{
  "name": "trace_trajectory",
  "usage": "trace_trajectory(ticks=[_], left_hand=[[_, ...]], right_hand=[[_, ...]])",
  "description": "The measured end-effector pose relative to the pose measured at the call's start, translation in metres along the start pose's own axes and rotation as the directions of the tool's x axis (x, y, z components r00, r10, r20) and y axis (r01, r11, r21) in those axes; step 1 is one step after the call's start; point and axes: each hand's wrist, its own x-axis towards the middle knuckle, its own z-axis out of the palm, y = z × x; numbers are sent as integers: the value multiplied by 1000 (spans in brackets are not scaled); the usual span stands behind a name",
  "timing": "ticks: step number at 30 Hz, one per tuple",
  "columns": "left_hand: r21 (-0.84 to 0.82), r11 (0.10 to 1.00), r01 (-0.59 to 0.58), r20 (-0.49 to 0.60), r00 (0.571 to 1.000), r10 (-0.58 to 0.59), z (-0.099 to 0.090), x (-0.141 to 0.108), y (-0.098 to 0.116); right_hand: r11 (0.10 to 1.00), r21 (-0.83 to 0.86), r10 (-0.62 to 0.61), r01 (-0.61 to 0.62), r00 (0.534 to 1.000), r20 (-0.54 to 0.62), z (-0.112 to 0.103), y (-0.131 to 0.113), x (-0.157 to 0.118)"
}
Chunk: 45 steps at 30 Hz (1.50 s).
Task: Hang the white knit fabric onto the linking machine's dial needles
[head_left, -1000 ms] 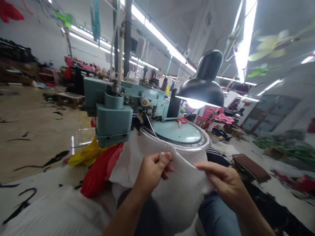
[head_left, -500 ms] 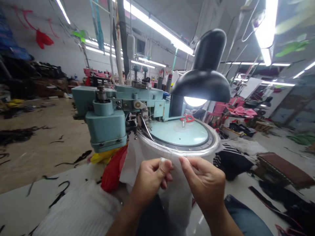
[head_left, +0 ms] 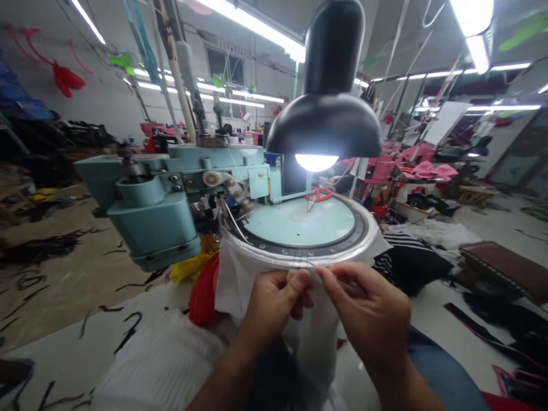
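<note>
White knit fabric (head_left: 240, 274) hangs from the needle ring (head_left: 282, 250) of a round, pale green linking machine (head_left: 152, 211). At the ring's front edge, my left hand (head_left: 278, 302) pinches the fabric's upper edge between thumb and fingers. Close beside it, my right hand (head_left: 368, 308) pinches the same edge, thumb and forefinger together. The bit of cloth inside each pinch is mostly hidden by the fingers. On the machine's flat round top (head_left: 299, 222) rest red-handled snips (head_left: 319, 194).
A black lamp (head_left: 325, 125) shines down over the ring. Red and yellow cloth (head_left: 204, 291) lies below the machine head. White ribbed fabric (head_left: 158, 365) is at lower left. A brown padded stool (head_left: 500, 268) and striped black cloth (head_left: 411, 257) are at right.
The view has shifted, so the machine sits further left and the lamp looks larger. Both hands have come up closer to the ring's edge, still pinching.
</note>
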Motion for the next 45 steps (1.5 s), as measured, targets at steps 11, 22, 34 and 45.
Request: trace_trajectory(ticks=[11,22,34,45], left_hand=[[-45,995,85,-105,990,-90,18,-16,3],[-2,987,162,-168,973,-161,19,2,-2],[-65,988,141,-216,964,-152,27,-17,0],[-147,983,107,-183,974,-133,24,-17,1]], right_hand=[[996,89,1,-12,992,127,-10,4,14],[797,70,512,-600,733,447,-68,134,1],[933,202,126,-298,795,594,-84,116,35],[951,293,-24,-100,920,390,-25,37,10]])
